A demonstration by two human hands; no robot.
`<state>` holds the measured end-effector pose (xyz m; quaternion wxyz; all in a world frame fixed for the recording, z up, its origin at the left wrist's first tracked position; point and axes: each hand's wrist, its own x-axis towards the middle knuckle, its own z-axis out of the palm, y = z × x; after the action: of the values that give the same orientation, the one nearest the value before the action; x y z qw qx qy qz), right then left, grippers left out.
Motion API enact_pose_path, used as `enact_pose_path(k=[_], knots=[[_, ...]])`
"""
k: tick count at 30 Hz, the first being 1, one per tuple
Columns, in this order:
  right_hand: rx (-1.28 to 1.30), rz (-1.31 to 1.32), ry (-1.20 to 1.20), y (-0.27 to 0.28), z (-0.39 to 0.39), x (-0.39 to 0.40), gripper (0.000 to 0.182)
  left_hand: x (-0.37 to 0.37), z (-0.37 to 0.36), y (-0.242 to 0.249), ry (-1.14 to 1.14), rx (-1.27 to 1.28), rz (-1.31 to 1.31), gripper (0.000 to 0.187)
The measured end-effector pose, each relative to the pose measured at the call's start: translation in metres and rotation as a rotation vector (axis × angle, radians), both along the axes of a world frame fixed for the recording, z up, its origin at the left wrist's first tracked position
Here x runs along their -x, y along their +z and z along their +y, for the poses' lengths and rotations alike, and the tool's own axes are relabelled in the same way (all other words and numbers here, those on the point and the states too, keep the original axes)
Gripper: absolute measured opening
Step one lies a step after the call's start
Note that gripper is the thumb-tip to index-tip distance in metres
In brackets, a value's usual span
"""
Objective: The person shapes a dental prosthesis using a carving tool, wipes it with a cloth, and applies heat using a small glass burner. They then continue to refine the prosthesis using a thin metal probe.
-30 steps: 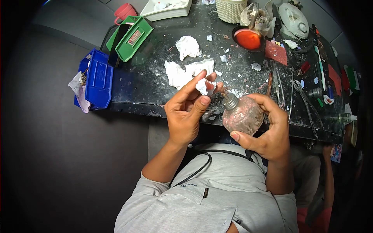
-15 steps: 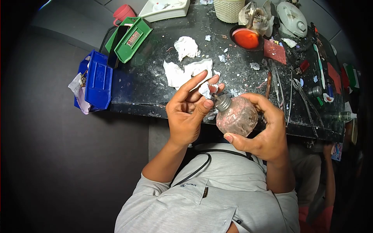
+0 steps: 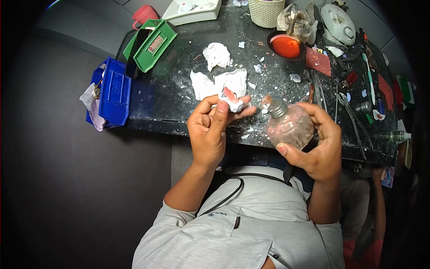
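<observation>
Left hand (image 3: 207,130): fingers pinch pink-white piece (image 3: 231,100), bench (image 3: 150,99) beneath. Bottle (image 3: 291,127) apart, at four o'clock from piece; long axis tilted, neck (image 3: 277,108) toward eleven. Right hand (image 3: 321,145), nearer bottle: fingers curled round its body.

Pink-and-white piece (image 3: 235,106) in left hand (image 3: 207,130), tilted metal-necked clear bottle (image 3: 291,127) in right hand (image 3: 321,150).

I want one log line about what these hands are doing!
left hand: holds white-and-pink piece | right hand: holds clear bottle | bottle and piece: apart | green bin: on table
</observation>
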<state>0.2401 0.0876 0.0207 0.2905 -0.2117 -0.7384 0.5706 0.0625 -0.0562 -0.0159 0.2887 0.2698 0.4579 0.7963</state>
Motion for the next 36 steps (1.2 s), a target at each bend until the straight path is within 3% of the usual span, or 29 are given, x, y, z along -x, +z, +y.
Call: enact_pose_path(k=[3,5,13,21,24,36], knots=[[0.044,-0.006,-0.008,0.006,0.006,-0.004,0.060,0.001,-0.001,0.003,-0.009,0.090,-0.042,0.034],[0.037,0.003,-0.007,0.004,0.007,-0.006,0.060,0.006,-0.004,0.002,-0.159,0.059,-0.074,0.036],[-0.019,0.012,0.049,-0.003,-0.002,0.000,0.062,-0.002,-0.005,0.011,-0.170,0.097,-0.111,0.046],[-0.111,-0.036,0.098,-0.003,-0.007,0.003,0.067,-0.006,-0.006,0.013,-0.114,0.157,0.021,0.053],[-0.102,-0.025,0.090,-0.003,-0.009,0.005,0.067,-0.004,-0.007,0.009,-0.136,0.089,0.005,0.045],[-0.151,-0.002,0.087,-0.003,-0.010,0.006,0.067,-0.007,-0.006,0.008,-0.099,0.064,0.035,0.045]])
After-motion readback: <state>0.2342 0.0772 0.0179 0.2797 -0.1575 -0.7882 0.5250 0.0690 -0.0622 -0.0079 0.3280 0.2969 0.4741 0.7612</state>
